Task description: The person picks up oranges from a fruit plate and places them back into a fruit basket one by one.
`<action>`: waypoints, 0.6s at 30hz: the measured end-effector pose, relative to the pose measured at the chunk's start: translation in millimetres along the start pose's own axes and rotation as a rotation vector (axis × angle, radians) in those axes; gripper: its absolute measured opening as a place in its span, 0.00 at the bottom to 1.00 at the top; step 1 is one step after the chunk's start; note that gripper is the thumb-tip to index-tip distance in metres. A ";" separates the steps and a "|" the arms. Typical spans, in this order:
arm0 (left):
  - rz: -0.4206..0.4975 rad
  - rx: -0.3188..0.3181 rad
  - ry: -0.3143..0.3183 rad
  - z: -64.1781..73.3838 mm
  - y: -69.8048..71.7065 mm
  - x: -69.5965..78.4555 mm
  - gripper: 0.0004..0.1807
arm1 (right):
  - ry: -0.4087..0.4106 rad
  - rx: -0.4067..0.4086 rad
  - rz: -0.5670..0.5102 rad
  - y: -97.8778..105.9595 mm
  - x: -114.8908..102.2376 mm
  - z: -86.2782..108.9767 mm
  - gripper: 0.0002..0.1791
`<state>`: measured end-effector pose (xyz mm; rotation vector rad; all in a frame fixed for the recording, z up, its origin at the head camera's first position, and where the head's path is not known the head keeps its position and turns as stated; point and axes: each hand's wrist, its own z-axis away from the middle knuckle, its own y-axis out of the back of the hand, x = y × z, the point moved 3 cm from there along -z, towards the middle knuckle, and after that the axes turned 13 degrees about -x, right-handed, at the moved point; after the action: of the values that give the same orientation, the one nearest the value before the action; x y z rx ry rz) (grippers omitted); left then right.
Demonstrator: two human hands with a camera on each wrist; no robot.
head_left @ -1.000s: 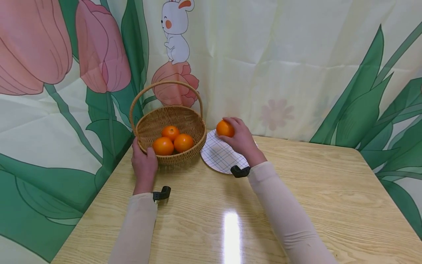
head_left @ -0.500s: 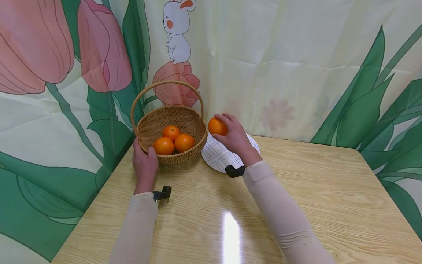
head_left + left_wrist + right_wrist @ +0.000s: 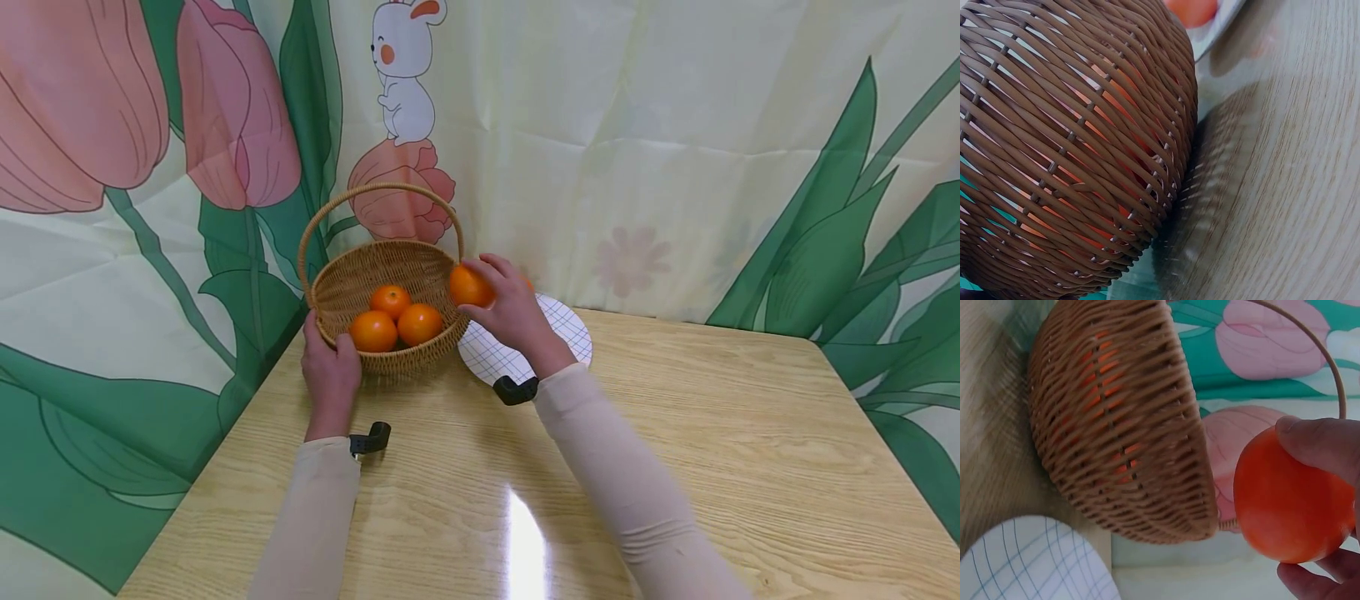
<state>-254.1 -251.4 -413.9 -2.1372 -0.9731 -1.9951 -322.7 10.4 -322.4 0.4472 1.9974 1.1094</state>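
In the head view my left hand (image 3: 330, 371) grips the near left rim of a wicker basket (image 3: 408, 362), thumb at the rim. Three oranges (image 3: 374, 332) lie inside the basket. My right hand (image 3: 513, 312) holds another orange (image 3: 470, 286) at the basket's right rim, above the table. In the right wrist view, thumb and fingers pinch this orange (image 3: 1291, 497) beside the basket's woven wall (image 3: 1116, 437). Behind my right hand a sliver of one more orange (image 3: 530, 284) shows; the left wrist view has an orange (image 3: 1194, 9) at a white plate's edge.
A white plate (image 3: 566, 329) with a blue grid pattern stands right of the basket, partly under my right hand. The basket's tall handle (image 3: 382, 187) arches over it. A printed curtain (image 3: 675, 167) hangs behind the wooden table (image 3: 720, 417).
My right hand has carried its orange leftward, from over the plate to the basket's right rim. A sliver of orange now shows behind it. My left hand stays on the basket.
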 end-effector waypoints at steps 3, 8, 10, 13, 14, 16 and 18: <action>0.004 -0.003 0.002 -0.1 0.3 0.0 0.32 | 0.006 -0.021 -0.014 -3.8 -4.9 -1.9 0.33; -0.001 -0.002 -0.004 -0.5 0.1 -0.3 0.32 | 0.013 -0.051 -0.030 -10.7 -11.7 -5.5 0.34; -0.003 0.001 -0.008 -0.9 0.0 -0.6 0.32 | 0.017 -0.060 -0.034 -13.8 -14.0 -7.1 0.34; -0.003 0.004 -0.009 -1.1 0.0 -1.1 0.32 | 0.020 -0.073 -0.035 -18.3 -16.9 -9.2 0.34; -0.002 0.003 -0.007 -1.2 0.0 -1.3 0.32 | 0.024 -0.077 -0.038 -19.7 -18.1 -9.7 0.34; -0.001 0.002 -0.005 -1.5 0.1 -1.5 0.32 | 0.031 -0.087 -0.038 -22.5 -20.2 -10.7 0.34; -0.001 0.000 -0.007 -2.0 0.2 -1.6 0.32 | 0.029 -0.100 -0.039 -25.4 -22.3 -11.6 0.33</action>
<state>-255.7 -253.1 -415.0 -2.1452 -0.9751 -1.9894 -316.0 -23.9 -329.5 0.3405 1.9572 1.1907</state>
